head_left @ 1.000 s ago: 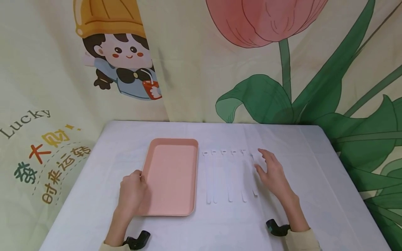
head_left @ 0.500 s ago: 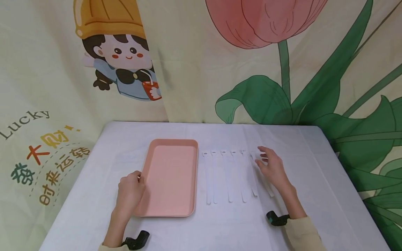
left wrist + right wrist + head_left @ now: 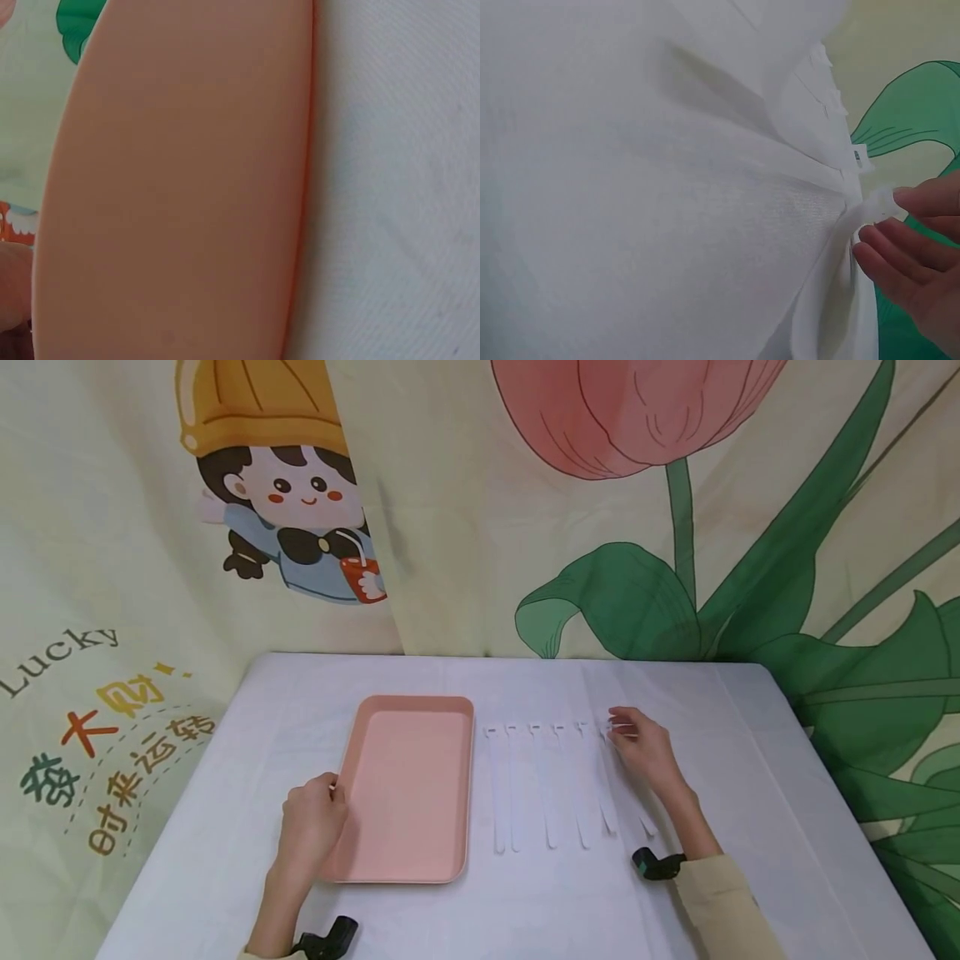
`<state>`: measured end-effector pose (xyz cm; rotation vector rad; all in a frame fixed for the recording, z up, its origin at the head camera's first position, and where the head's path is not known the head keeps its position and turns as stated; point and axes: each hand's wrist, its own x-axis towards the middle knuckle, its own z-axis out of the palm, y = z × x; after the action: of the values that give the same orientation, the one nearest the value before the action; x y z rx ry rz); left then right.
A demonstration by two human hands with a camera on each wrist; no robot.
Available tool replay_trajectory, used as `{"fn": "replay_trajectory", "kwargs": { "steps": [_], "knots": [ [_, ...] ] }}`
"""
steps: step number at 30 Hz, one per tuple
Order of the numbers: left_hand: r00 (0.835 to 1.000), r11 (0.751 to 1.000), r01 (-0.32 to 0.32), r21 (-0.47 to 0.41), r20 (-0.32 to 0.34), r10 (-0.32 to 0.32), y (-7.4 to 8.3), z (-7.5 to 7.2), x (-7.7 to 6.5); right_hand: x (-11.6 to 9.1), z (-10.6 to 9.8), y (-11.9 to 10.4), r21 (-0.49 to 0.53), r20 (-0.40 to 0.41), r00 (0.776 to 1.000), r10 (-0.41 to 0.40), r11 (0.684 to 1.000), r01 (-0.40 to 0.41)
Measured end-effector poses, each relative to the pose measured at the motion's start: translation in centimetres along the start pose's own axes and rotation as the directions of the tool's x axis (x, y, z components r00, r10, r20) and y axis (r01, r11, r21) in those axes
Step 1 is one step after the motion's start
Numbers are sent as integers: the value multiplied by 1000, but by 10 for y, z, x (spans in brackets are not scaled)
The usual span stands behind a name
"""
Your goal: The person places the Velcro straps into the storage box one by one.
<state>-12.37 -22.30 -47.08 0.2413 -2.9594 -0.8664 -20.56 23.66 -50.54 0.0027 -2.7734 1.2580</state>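
Observation:
A pink rectangular tray (image 3: pixel 412 793) lies on the table, its long side running away from me. My left hand (image 3: pixel 313 818) grips the tray's left rim with curled fingers; in the left wrist view the tray's outer wall (image 3: pixel 172 180) fills most of the frame, a fingertip (image 3: pixel 15 285) at its edge. To the right of the tray, several thin white cable ties (image 3: pixel 550 802) lie side by side, heads toward the back. My right hand (image 3: pixel 648 752) pinches the head end of the rightmost cable tie (image 3: pixel 881 204) between thumb and fingers. Its tail (image 3: pixel 648 827) trails toward the front.
A white cloth (image 3: pixel 555 910) covers the table, whose back edge meets a printed curtain (image 3: pixel 450 527) with a cartoon figure and a tulip. Black wrist cameras (image 3: pixel 658 864) sit on both wrists.
My right hand has moved slightly away from me and to the left, and its fingers have closed on the cable tie's head. My left hand stays at the tray's rim.

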Motion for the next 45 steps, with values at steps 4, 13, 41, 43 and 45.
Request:
{"fn": "replay_trajectory", "kwargs": {
  "steps": [4,13,41,43,45],
  "knots": [
    [1000,1000,2,3,-7,-2,2,0,0,-1,3,-2,-14,-33,999,44,999,-44],
    [1000,1000,17,-6,1,-17,2,1,-1,-6,8,0,-9,-88,995,55,998,-56],
    [1000,1000,26,-2,-11,-26,-1,5,-2,-9,-2,-1,138,2,987,162,977,-161],
    [1000,1000,24,-1,-11,-24,-1,5,-1,-10,-6,-2,171,10,987,163,972,-162],
    [1000,1000,22,-3,-7,-22,-1,5,-1,-11,-9,-2,189,13,988,153,970,-153]
  ]
}}
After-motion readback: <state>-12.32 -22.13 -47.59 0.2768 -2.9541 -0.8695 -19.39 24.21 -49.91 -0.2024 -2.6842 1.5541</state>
